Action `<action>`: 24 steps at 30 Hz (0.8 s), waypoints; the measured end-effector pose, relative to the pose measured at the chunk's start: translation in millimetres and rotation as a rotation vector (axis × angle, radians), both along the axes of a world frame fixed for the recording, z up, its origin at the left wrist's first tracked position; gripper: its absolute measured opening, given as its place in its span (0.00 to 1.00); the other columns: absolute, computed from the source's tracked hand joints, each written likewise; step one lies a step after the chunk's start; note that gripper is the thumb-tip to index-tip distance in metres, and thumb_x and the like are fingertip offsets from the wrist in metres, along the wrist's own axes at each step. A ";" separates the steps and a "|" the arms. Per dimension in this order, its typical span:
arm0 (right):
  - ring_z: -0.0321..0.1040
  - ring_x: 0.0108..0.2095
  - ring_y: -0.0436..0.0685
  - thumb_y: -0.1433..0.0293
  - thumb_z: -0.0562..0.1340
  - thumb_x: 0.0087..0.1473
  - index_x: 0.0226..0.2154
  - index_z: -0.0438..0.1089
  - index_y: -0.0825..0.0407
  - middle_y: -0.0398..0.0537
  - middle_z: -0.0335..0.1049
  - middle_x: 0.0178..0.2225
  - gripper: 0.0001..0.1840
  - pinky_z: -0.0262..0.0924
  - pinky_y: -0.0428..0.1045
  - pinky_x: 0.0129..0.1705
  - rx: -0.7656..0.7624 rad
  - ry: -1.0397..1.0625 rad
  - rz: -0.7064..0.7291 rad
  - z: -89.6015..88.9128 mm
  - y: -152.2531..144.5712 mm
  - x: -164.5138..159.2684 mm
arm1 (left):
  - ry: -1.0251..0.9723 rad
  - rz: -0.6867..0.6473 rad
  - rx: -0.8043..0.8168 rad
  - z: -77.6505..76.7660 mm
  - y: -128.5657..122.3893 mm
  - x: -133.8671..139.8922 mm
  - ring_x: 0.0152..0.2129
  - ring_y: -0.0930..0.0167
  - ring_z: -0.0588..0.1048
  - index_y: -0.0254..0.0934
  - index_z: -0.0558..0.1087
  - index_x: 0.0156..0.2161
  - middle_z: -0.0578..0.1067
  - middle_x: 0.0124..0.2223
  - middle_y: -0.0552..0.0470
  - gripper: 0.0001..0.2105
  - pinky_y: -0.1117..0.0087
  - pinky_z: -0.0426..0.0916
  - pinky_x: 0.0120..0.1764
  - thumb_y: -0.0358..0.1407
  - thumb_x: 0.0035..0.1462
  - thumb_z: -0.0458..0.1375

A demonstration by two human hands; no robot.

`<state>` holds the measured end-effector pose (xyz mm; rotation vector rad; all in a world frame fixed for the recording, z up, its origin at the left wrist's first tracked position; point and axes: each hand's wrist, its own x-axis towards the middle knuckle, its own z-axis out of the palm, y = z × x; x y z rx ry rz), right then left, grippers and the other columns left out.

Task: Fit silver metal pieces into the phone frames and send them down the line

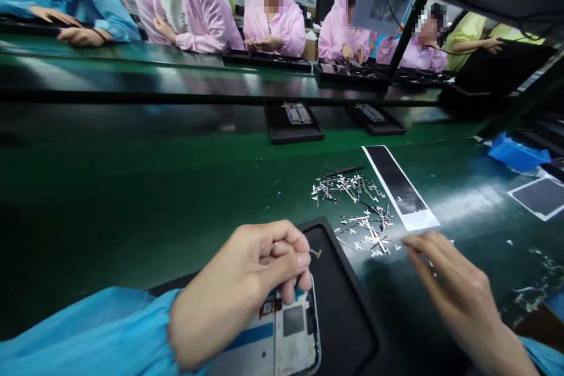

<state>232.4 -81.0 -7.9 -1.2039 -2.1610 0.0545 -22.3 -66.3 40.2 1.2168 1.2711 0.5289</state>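
My left hand [247, 276] is closed above a phone frame [293, 329], thumb pressed to the curled fingers. What it pinches is hidden. A small gold-ended connector [317, 254] shows just past the fingertips; I cannot tell whether the hand holds it or it belongs to the phone. The frame lies in a black tray [348, 305], partly covered by my hand and sleeve. To the right, my right hand [453, 288] reaches low over the bench with fingers stretched out, close to the lower end of a black adhesive sheet [396, 179] with white edges.
Two piles of small strips, an upper one [346, 187] and a lower one [372, 229], lie beyond the tray. Two more black trays [293, 134] with phone parts stand farther back. A blue bin [517, 153] is at right. Several people work across the green bench [132, 188].
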 end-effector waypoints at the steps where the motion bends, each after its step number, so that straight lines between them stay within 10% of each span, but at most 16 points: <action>1: 0.60 0.35 0.53 0.76 0.51 0.55 0.39 0.61 0.52 0.47 0.63 0.33 0.09 0.54 0.47 0.36 -0.054 0.038 0.094 9.4 0.1 -21.8 | -0.024 0.021 0.005 -1.0 -1.1 0.9 0.15 0.76 0.64 0.34 0.64 0.24 0.71 0.19 0.52 0.12 0.76 0.57 0.19 0.43 0.43 0.53; 6: 0.59 0.30 0.49 0.71 0.51 0.57 0.30 0.63 0.52 0.42 0.63 0.28 0.07 0.53 0.46 0.33 -0.478 0.246 0.296 34.1 7.7 -94.8 | -0.086 0.040 0.004 -3.3 -8.6 2.4 0.16 0.75 0.67 0.33 0.62 0.25 0.71 0.20 0.51 0.11 0.75 0.59 0.22 0.42 0.43 0.52; 13: 0.58 0.25 0.48 0.67 0.54 0.54 0.23 0.63 0.53 0.40 0.62 0.23 0.11 0.51 0.44 0.28 -0.753 0.409 0.289 26.8 18.0 -110.4 | -0.149 0.026 -0.063 -2.1 -10.6 -7.6 0.15 0.76 0.67 0.33 0.63 0.25 0.72 0.20 0.51 0.09 0.76 0.59 0.21 0.39 0.42 0.51; 24: 0.59 0.27 0.48 0.71 0.53 0.56 0.26 0.64 0.52 0.40 0.62 0.25 0.08 0.53 0.43 0.29 -0.619 0.372 0.258 31.7 14.4 -117.8 | -0.151 0.041 -0.056 -3.6 -6.6 -16.0 0.16 0.75 0.64 0.33 0.66 0.22 0.72 0.19 0.51 0.10 0.77 0.58 0.20 0.40 0.39 0.53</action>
